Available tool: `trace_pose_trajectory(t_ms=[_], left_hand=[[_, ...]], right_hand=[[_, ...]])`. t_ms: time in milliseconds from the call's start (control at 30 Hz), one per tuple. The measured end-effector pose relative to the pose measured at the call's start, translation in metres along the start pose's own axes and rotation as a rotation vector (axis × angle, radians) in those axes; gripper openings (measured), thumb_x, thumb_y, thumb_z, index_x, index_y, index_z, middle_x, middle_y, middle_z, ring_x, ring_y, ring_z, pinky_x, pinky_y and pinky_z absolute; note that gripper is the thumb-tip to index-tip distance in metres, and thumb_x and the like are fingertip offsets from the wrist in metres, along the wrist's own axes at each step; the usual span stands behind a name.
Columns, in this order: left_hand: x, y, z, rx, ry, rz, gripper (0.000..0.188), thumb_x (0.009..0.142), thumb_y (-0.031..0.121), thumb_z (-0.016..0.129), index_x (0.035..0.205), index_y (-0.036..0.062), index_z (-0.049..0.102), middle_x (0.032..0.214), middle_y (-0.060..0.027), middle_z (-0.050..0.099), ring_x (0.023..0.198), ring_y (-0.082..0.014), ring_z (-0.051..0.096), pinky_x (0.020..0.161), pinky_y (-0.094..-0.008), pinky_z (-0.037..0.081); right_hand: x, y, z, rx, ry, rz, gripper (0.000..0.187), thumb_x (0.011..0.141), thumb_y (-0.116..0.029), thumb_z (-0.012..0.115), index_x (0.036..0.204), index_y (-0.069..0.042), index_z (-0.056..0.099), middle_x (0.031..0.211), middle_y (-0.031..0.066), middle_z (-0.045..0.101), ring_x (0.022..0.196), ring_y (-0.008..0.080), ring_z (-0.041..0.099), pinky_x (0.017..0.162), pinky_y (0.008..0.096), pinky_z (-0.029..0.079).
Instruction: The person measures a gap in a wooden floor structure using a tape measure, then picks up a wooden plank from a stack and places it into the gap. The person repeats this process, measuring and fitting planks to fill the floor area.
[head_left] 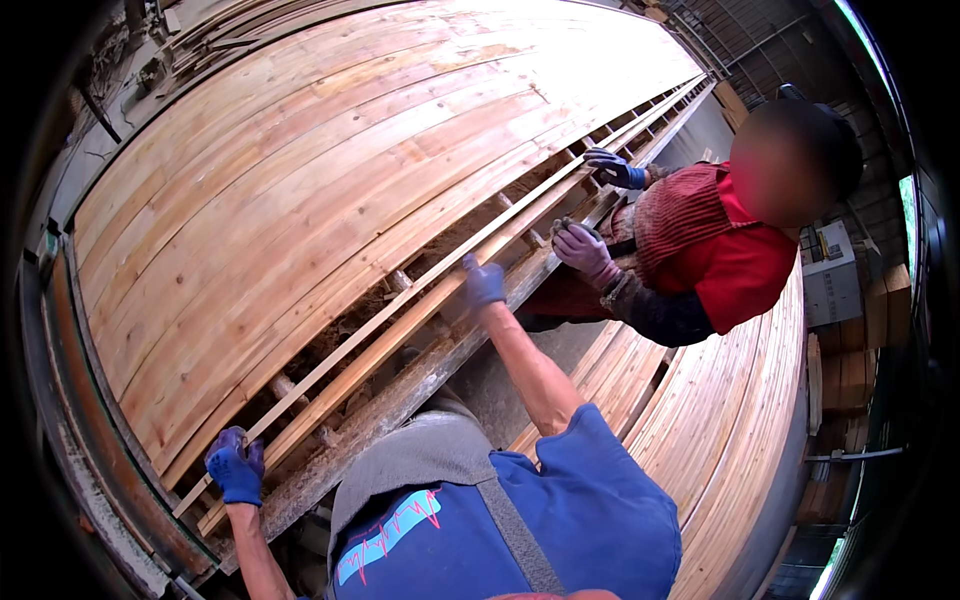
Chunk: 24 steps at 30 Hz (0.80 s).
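My left hand (236, 466), in a blue and purple glove, is closed around the near end of a long, thin wooden strip (345, 345). A second, wider strip (380, 362) runs alongside it, nearer to me. My right hand (485, 284), in a grey-blue glove, reaches over that wider strip farther along. One digit points up, while the other fingers are blurred and partly hidden. Both strips stretch away over the rollers (285, 388), beside a broad panel of joined boards (320, 200).
A co-worker in a red shirt (730, 265) stands at the right, gloved hands by the strips. Stacked boards (735, 400) lie behind us. A worn frame beam (400, 400) runs along my side, and a metal rail (75, 400) bounds the left end.
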<state>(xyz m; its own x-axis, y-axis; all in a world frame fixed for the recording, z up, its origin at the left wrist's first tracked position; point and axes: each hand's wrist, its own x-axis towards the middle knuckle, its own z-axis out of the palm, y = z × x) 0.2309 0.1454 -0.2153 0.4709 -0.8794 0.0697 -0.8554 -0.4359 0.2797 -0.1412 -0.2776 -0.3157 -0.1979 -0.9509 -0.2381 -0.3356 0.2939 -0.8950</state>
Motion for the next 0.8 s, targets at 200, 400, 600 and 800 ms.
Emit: trace_pose_trajectory(t_ms=[200,400,600,800], left_hand=[[-0.006,-0.007,0.003,-0.056,-0.102,0.135,0.055,0.077,0.038,0.078,0.115,0.0002,0.065,0.108,-0.0229,0.067,0.097,-0.0410,0.064,0.086,-0.0484,0.051],[-0.031,-0.004,0.012,-0.031,-0.104,0.153,0.059,0.068,0.026,0.081,0.119,0.0047,0.061,0.109,-0.0193,0.065,0.097,-0.0398,0.062,0.086,-0.0493,0.050],[-0.048,0.022,0.023,-0.043,0.063,0.069,0.060,0.068,0.022,0.081,0.122,0.0110,0.059,0.110,-0.0131,0.063,0.100,-0.0365,0.058,0.089,-0.0488,0.044],[-0.051,0.022,0.020,-0.069,0.053,0.034,0.061,0.069,0.030,0.081,0.123,0.0108,0.061,0.109,-0.0123,0.064,0.099,-0.0350,0.059,0.090,-0.0499,0.043]], right_hand=[[0.015,0.020,0.014,-0.336,0.234,-0.288,0.057,0.094,-0.043,0.061,0.088,0.014,0.060,0.082,0.0362,0.064,0.078,0.0472,0.066,0.066,0.0462,0.051],[-0.018,-0.035,-0.012,-0.223,-0.046,-0.335,0.050,0.099,-0.039,0.056,0.093,0.011,0.061,0.074,0.0243,0.067,0.066,0.0325,0.065,0.063,0.0451,0.050],[-0.023,-0.072,-0.060,-1.010,-0.498,-0.155,0.046,0.094,-0.044,0.056,0.084,-0.002,0.071,0.070,0.0163,0.071,0.055,0.0244,0.068,0.058,0.0385,0.055],[-0.066,-0.140,0.005,-0.695,-0.379,-0.694,0.030,0.093,-0.037,0.061,0.099,-0.009,0.070,0.079,0.0121,0.072,0.071,0.0267,0.071,0.066,0.0388,0.055]])
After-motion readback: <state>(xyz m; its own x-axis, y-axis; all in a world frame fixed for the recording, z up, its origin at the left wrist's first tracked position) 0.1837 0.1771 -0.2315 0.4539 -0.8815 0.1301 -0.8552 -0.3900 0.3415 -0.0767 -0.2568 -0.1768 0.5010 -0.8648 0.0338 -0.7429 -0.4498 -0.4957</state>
